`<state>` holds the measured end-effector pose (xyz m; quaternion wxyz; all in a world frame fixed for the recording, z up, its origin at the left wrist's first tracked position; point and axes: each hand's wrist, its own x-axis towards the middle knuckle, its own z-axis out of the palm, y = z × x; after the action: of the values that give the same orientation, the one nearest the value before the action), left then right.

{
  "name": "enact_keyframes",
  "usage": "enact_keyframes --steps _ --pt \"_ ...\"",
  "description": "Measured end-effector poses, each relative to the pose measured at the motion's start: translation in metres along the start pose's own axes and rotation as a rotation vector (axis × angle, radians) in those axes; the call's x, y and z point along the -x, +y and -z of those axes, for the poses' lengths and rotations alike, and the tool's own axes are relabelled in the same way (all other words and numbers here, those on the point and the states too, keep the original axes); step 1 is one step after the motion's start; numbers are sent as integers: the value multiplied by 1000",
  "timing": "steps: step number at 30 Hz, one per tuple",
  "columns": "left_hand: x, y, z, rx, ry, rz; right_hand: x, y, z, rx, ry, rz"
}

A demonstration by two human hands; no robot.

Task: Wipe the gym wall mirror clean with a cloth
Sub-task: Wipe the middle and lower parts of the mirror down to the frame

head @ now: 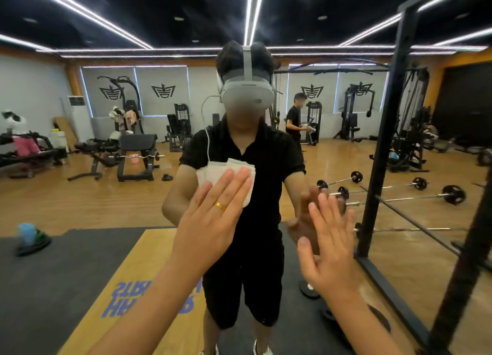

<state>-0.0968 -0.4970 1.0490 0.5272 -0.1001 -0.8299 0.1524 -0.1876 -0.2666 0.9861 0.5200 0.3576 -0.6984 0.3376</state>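
The wall mirror (pixel 80 200) fills the view straight ahead and reflects the gym and a person in black. My left hand (pixel 213 216) lies flat with straight fingers on a folded white cloth (pixel 234 168), pressing it against the glass at chest height. The cloth shows above and to the right of the fingertips. My right hand (pixel 330 248) is flat against the mirror to the right of the cloth, fingers straight and spread, holding nothing. Its reflection meets it at the fingertips.
A black metal rack upright (pixel 383 141) stands close on the right, with another post (pixel 463 274) nearer me. In the reflection are weight machines, barbells on a wooden floor, black mats and a second person at the back.
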Motion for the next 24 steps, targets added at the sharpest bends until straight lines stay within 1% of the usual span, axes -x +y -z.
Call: enact_keyframes --steps 2,4,5,7,8,9,11,13,14,15,16,19,20,21,22,24 --pt "-12 -28 12 -13 54 64 5 -23 -10 -26 -37 19" --pt "-32 -53 26 28 131 236 8 -37 -28 3 -79 33" --pt "-43 -58 32 86 161 330 9 -42 -38 33 -82 15" --pt "-60 -49 36 196 218 456 12 -47 -54 105 -37 -31" --pt "-65 -39 33 214 236 461 13 -47 -60 137 -7 -38" --pt "-66 -26 27 206 237 415 14 -46 -64 161 17 -33" --pt "-60 -8 13 143 179 186 13 -44 -67 186 39 -2" --pt "-59 -15 8 60 97 -61 13 -42 -69 193 49 16" --pt "-65 -24 11 39 88 -119 13 -42 -70 195 57 15" --pt "-74 -32 16 34 99 -125 13 -43 -71 192 67 11" --pt "-86 -39 22 45 129 -85 14 -43 -72 184 77 6" --pt "-125 -45 37 149 239 148 15 -43 -75 155 96 6" --pt "-132 -39 38 170 256 181 15 -43 -76 158 92 10" --pt "-132 -31 36 174 256 170 15 -43 -76 164 89 15" --pt "-127 -23 31 163 237 121 15 -42 -76 177 89 20" --pt "-102 -12 18 100 135 -45 15 -39 -74 206 87 23"
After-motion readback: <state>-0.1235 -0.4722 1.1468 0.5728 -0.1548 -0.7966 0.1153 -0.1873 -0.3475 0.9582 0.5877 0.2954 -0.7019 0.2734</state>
